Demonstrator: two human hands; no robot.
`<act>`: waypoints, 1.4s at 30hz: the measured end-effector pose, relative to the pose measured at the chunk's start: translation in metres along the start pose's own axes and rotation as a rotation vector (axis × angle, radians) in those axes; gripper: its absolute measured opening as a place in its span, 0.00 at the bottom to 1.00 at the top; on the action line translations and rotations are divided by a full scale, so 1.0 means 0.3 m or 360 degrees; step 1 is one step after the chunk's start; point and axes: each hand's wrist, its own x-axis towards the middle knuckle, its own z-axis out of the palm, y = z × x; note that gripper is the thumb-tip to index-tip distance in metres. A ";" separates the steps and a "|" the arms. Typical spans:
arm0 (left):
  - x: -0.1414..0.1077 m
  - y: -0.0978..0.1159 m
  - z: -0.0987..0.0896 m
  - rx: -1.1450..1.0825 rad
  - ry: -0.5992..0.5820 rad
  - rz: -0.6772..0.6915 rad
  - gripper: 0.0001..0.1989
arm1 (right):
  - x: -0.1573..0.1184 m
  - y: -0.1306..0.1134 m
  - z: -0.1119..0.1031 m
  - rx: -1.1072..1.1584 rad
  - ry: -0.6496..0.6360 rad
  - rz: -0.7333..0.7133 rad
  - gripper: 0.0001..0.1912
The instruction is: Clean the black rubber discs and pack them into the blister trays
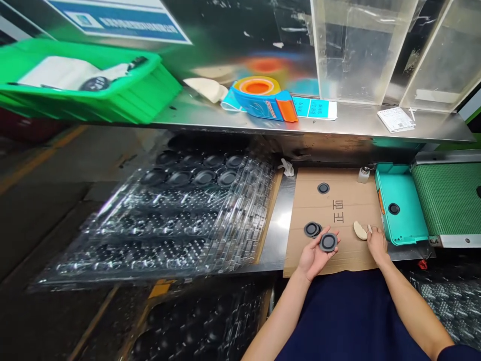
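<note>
A dark grey round disc with a raised ring (328,242) lies in my left hand (315,257), held at the fingers with the palm turned up. My right hand (377,244) is low over the cardboard sheet (338,260), its fingers bent together beside a cream half-moon pad (359,230). Something small and pale shows at those fingertips, but its kind cannot be made out. Left of my left hand, two similar discs (311,229) overlap on the cardboard. Another disc (323,188) lies farther back.
A teal tray (404,235) holding one disc stands at the right, beside a green conveyor belt (447,200). A small white bottle (364,174) is behind. Clear plastic trays (203,215) are stacked at left. The steel shelf (210,118) carries a tape dispenser (263,100) and green bin (135,95).
</note>
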 end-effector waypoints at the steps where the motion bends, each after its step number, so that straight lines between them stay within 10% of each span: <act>1: -0.005 -0.005 0.000 -0.0018 -0.0008 -0.0014 0.18 | 0.013 0.009 -0.002 0.0033 -0.0037 -0.0016 0.16; 9: -0.011 0.010 -0.039 -0.0065 0.0230 -0.0316 0.27 | -0.002 -0.116 -0.107 0.0756 -0.0115 -0.0174 0.17; 18: -0.014 -0.041 -0.057 0.0448 0.0442 -0.0447 0.33 | -0.166 -0.367 -0.177 0.0505 -0.0629 -0.1052 0.14; 26: -0.047 -0.188 -0.097 0.0946 0.0612 -0.0445 0.34 | -0.230 -0.354 -0.165 -0.0108 -0.0777 -0.1125 0.13; 42: -0.039 -0.232 -0.103 0.1350 0.0472 -0.0363 0.42 | -0.202 -0.323 -0.158 -0.0254 -0.0819 -0.1319 0.09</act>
